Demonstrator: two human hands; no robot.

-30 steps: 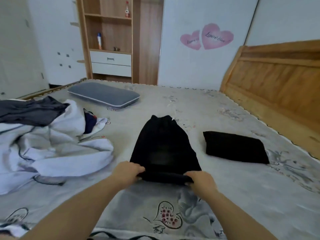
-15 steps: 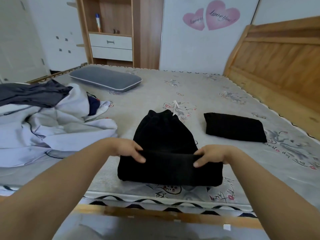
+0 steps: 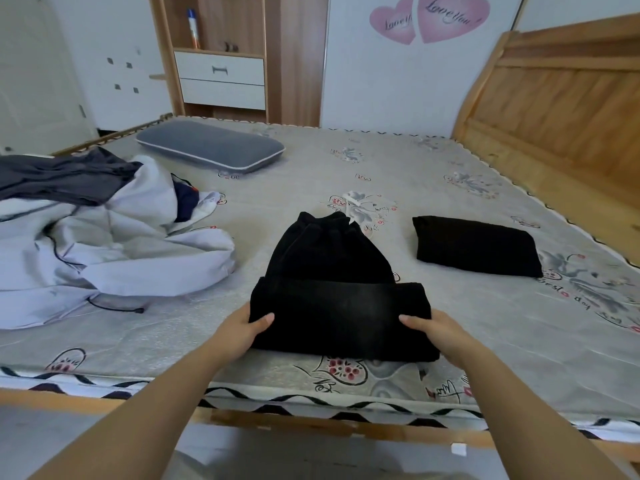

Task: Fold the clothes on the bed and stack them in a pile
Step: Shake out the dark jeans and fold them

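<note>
A black garment [image 3: 332, 271] lies on the bed [image 3: 433, 168] near its front edge, its near part folded over into a thick band. My left hand [image 3: 242, 329] grips the band's left end, thumb on top and fingers under the fabric. My right hand [image 3: 434, 329] grips the right end the same way. A second black garment [image 3: 476, 245], folded into a flat rectangle, lies to the right. On the left sits an unfolded heap of white clothes [image 3: 104, 244] with a dark grey garment [image 3: 59, 178] on top.
A grey pillow [image 3: 211, 145] lies at the bed's far side. The wooden headboard [image 3: 561, 98] rises on the right. A wooden shelf unit with white drawers [image 3: 221, 77] stands against the far wall. The wooden bed frame [image 3: 311, 422] runs along the front edge.
Both hands folded the garment's near end up and over itself, forming a thick band, then slid back to grip the band's near corners. The view dipped toward the bed edge.
</note>
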